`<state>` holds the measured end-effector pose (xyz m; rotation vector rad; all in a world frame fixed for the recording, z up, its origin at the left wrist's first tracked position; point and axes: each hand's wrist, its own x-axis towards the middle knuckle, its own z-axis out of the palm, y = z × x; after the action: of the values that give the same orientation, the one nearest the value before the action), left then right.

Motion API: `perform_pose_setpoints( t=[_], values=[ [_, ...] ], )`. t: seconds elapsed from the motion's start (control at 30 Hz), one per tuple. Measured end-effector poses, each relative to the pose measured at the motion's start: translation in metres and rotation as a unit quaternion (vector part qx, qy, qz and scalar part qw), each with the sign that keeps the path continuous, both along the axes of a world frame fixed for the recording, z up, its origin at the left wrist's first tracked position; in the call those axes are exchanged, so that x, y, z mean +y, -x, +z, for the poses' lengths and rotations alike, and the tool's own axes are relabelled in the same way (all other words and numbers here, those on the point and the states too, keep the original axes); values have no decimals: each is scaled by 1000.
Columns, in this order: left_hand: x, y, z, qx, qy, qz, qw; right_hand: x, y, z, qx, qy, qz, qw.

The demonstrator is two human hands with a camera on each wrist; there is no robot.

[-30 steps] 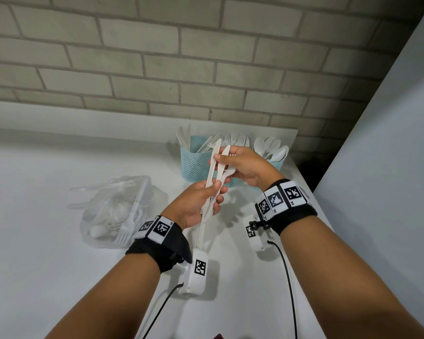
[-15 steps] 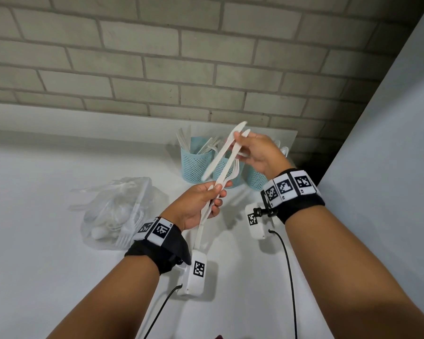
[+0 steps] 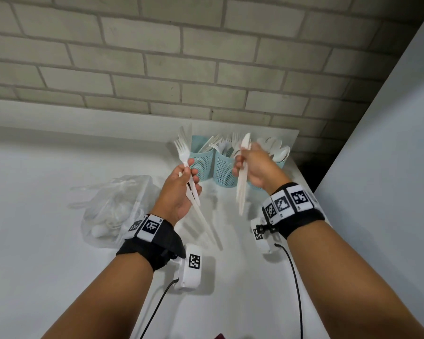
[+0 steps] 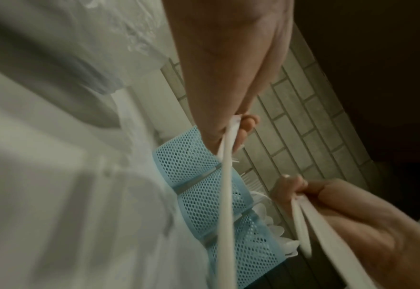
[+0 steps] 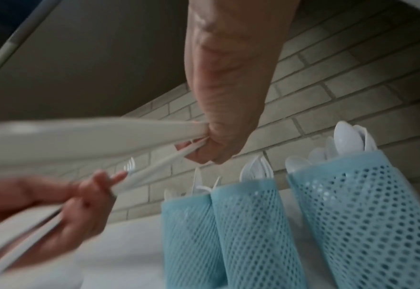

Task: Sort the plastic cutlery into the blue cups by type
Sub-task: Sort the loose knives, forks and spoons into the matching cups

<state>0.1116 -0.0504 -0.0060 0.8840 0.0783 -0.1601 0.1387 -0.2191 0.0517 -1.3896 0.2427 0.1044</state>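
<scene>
Left hand gripping fork tines-up, right hand clamping knives near-vertical, tips up

Hidden, cropped and blurred parts

The right hand covered most of the third blue cup at 1 o'clock; how many knives it gripped was unclear. The bag at 9 o'clock blurred its contents. Both wrist views smeared the near handles, and the frame edges cut them off.
</scene>
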Motion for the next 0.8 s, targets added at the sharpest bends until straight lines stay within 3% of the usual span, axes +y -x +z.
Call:
perform_pose_setpoints(
  t=[0.17, 0.37, 0.57, 0.8],
  values=[
    [7, -3, -2, 6, 53, 108, 993, 20, 16, -29, 77, 115, 179, 974],
    [6, -4, -2, -10, 40, 158, 987, 38, 33, -39, 133, 109, 338, 925],
    [0, -2, 0, -13, -5, 146, 989, 36, 35, -38, 110, 94, 360, 922],
    [4, -6, -4, 53, 1, 153, 987, 17, 27, -32, 62, 77, 363, 926]
  ],
)
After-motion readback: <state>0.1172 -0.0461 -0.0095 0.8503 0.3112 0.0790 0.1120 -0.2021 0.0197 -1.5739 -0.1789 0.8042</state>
